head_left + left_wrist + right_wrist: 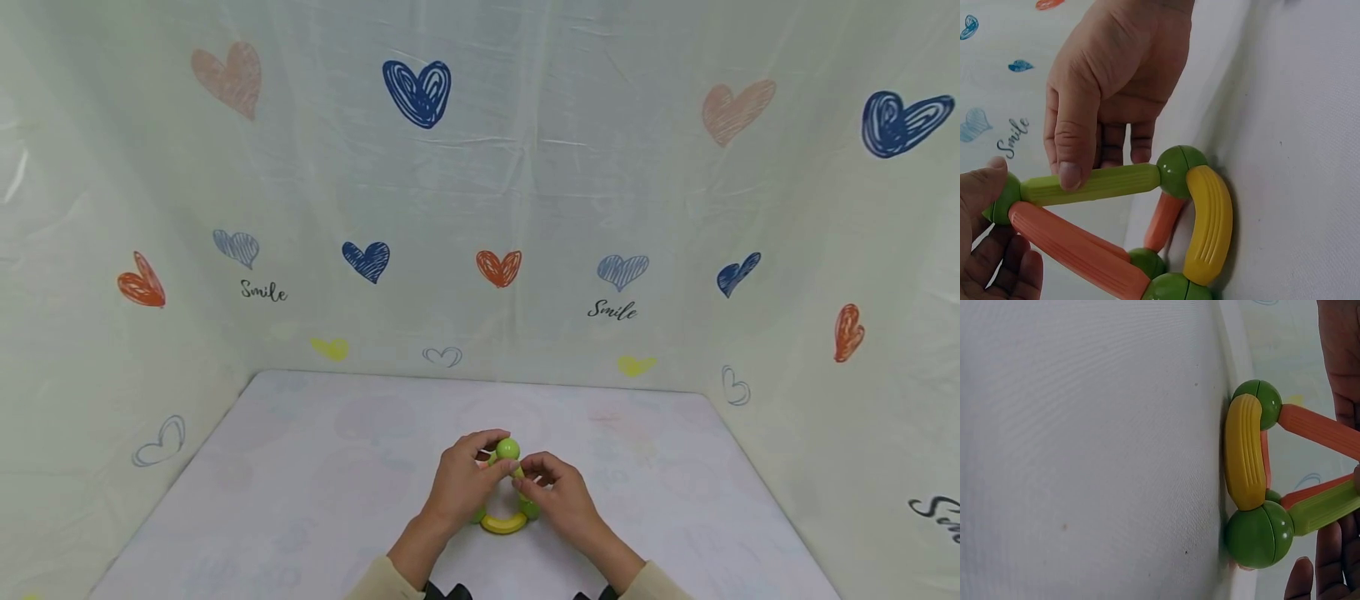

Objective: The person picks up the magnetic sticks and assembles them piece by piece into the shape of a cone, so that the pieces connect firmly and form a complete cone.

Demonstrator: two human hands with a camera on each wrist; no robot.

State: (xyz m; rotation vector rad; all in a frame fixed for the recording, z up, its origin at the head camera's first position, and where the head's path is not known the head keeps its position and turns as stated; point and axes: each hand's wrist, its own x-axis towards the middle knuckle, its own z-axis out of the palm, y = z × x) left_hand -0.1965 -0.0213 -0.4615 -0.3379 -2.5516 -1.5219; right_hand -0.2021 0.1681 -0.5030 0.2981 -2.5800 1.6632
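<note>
A pyramid-shaped frame of magnetic rods and green balls stands on the table. My left hand [463,482] grips the green ball [507,448] at its top, with the thumb and fingers on either side. With thumb and fingers, my right hand [561,496] pinches the light green rod [1094,185]. That rod slopes from the top ball to a lower green ball [1179,171]. An orange rod [1079,250] also runs down from the top. At the base, a curved yellow rod [503,524] joins two green balls, one being the near ball [1260,534] in the right wrist view.
The white table [315,483] spreads around the frame. A pale curtain [465,192] printed with hearts and "Smile" encloses the back and sides. Black bands [448,592] show at the wrists.
</note>
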